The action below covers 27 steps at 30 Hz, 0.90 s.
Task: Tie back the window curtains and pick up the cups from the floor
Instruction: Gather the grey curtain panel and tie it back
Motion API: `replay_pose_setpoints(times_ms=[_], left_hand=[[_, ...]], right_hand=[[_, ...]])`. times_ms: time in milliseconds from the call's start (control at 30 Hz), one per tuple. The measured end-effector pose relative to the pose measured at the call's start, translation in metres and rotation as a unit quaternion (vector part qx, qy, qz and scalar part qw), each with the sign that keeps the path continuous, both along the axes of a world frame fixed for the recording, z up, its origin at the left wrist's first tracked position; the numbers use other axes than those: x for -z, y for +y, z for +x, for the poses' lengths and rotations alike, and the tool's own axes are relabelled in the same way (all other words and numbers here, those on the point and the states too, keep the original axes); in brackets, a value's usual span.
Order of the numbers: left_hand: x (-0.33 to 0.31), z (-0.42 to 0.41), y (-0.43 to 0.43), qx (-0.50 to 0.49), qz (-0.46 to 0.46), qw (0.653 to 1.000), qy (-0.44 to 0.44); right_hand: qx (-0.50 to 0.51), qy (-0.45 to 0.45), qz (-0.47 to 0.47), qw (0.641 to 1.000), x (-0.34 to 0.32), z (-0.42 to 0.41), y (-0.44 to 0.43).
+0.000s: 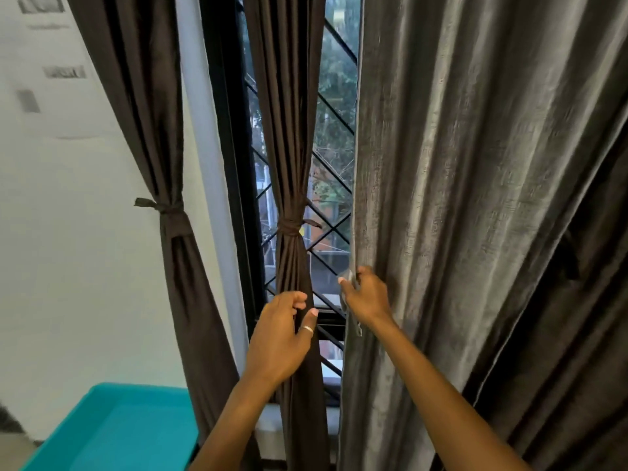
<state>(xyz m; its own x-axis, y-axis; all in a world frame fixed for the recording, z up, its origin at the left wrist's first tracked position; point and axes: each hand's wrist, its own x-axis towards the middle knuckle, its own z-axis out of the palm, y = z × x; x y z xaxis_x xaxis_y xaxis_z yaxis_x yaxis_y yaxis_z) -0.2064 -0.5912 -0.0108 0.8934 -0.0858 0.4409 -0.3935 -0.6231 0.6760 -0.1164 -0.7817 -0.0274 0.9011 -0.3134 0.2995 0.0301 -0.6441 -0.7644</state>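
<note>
So the right hand (367, 297) is clamped on the grey curtain (458, 198), fingers curled over its hem right at the right-hand side of the window (334, 164), low down near the bottom of the glass. That curtain hangs loose, untied, covering everything to the right of the window.

The left hand (282, 338) is only half curled, with a ring on the thumb. Its fingertips and thumb are up against the middle brown curtain (289, 147), just below its tie (290, 227). Honestly can't tell if it's pinching the fabric or only touching it. That curtain hangs in front of the window, bunched and knotted.

Another brown curtain (153, 130), also tied, hangs left of the window against the white wall (68, 266). A teal bin (129, 433) sits below and left of the window.
</note>
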Motion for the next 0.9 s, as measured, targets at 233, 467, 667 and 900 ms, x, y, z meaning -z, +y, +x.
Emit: replay_pose_setpoints(times_ms=[233,467,667,900], left_hand=[[-0.009,0.010,-0.012,0.022,-0.007,1.000,0.016],[-0.017,0.038,-0.047,-0.017,-0.040,0.997,0.065],[-0.015,0.054,-0.049,-0.034,-0.046,0.995,0.081],[-0.007,0.060,-0.039,-0.039,-0.051,0.995,0.070]], right_hand=[[-0.002,-0.061,-0.022,0.998,0.009,-0.022,0.017],[-0.038,-0.169,0.001,0.985,0.028,-0.046,0.045],[0.000,-0.182,-0.007,0.983,0.024,-0.052,0.055],[0.030,-0.169,0.029,0.985,0.032,-0.057,0.072]])
